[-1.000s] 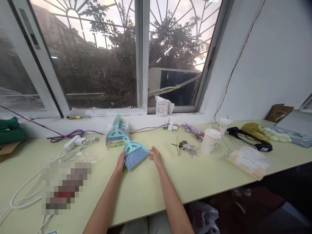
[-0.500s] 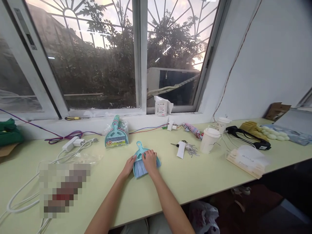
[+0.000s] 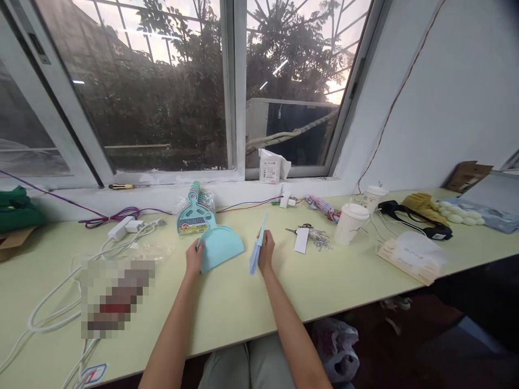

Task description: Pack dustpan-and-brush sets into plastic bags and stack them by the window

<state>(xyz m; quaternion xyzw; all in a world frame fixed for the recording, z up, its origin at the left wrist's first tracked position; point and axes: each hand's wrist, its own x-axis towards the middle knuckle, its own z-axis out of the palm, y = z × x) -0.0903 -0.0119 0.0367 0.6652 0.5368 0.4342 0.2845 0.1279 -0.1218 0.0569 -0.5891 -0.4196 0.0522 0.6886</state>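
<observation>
A light blue dustpan (image 3: 221, 246) is held at its left edge by my left hand (image 3: 194, 257), its handle pointing away from me. To the right, apart from the dustpan, my right hand (image 3: 266, 250) grips a small blue brush (image 3: 257, 251) turned edge-on, with its bristles pointing down. Behind the dustpan stands a packed stack of dustpan and brush sets (image 3: 193, 213) in clear plastic, partly overlapped by the dustpan's handle.
Right of the brush lie scissors and a white tag with small metal pieces (image 3: 320, 239). White lidded cups (image 3: 351, 224) and black goggles (image 3: 417, 219) stand farther right. White cables (image 3: 40, 324) cover the left side. The table (image 3: 227, 319) ends close to my lap.
The brush has come out of the dustpan and moved right in my right hand. My left hand has shifted left with the dustpan, which now shows a bare surface.
</observation>
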